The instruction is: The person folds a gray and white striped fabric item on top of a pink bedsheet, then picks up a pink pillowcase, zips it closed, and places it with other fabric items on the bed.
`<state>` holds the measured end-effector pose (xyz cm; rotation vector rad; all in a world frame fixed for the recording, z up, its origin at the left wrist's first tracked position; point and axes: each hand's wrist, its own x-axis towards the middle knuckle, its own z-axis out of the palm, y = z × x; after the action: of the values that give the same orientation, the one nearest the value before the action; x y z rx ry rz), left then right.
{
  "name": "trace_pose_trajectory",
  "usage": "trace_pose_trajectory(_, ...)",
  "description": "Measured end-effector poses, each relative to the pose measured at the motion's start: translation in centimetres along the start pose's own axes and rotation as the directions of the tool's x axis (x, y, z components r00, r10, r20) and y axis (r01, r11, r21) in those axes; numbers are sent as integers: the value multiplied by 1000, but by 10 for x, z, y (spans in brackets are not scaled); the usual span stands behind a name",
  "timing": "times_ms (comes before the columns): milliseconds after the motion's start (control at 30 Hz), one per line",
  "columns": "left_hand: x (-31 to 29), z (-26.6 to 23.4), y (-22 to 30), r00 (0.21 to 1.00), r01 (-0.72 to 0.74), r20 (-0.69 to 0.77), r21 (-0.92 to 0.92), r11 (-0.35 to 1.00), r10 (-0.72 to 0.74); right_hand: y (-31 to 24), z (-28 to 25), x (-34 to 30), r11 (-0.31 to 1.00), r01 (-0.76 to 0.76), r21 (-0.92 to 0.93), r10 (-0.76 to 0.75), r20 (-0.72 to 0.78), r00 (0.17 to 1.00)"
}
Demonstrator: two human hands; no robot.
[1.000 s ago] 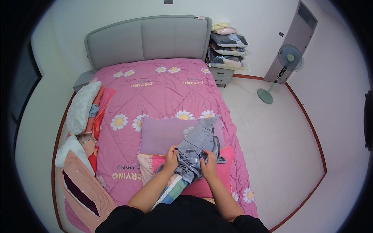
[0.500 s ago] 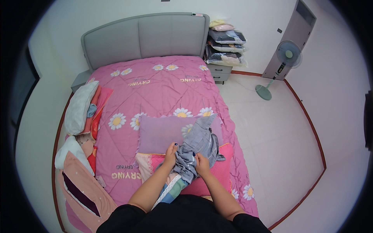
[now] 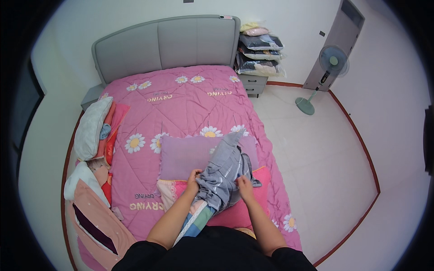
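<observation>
A crumpled grey checked cloth (image 3: 224, 174), shaped like a pillowcase, lies in front of me at the foot of the bed. My left hand (image 3: 193, 181) is closed on its left edge, with part of the fingers hidden by the fabric. On the other side, my right hand (image 3: 244, 187) has its fingers pinched at the cloth's right edge, slightly blurred. Beneath the cloth are a lilac frilled pillowcase (image 3: 181, 158) and a bright pink one (image 3: 257, 203). A blue, green and white patterned fabric (image 3: 197, 221) shows just below the grey cloth, close to my body.
A pink daisy-printed quilt (image 3: 181, 113) covers the bed before a grey headboard (image 3: 196, 43). Pillows (image 3: 94, 128) and a peach case (image 3: 97, 221) line the left edge. Bagged bedding (image 3: 260, 67) tops a nightstand (image 3: 254, 83); a fan (image 3: 333, 61) stands right.
My hands have moved apart, the left slightly left and the right to the right. The grey cloth is spread wider between them. The view has shifted slightly.
</observation>
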<state>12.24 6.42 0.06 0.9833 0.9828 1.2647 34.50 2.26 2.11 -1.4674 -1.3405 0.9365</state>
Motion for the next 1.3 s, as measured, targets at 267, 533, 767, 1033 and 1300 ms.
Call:
trace_pose_trajectory(267, 1, -8, 5, 962, 265, 91, -67, 962, -258, 48, 7, 1, 913, -263, -312, 215, -181, 960)
trace_pose_trajectory(533, 3, -50, -52, 984, -156, -16, 416, 896, 178, 52, 62, -8, 853, -318, -414, 299, -112, 948)
trace_pose_trajectory(767, 5, -55, -71, 995, -44, -69, 305, 951, 69, 68, 98, -30, 991, -91, 99, 105, -148, 983)
trace_pose_trajectory(1033, -6, -130, -93, 969, 240, 115, -249, 938, -217, 35, 94, -50, 1000, -19, -15, 23, 400, 916)
trace_pose_trajectory(1300, -22, -52, -10, 945, 258, 116, 302, 917, -305, 33, 57, -24, 921, -3, -389, 80, 180, 980)
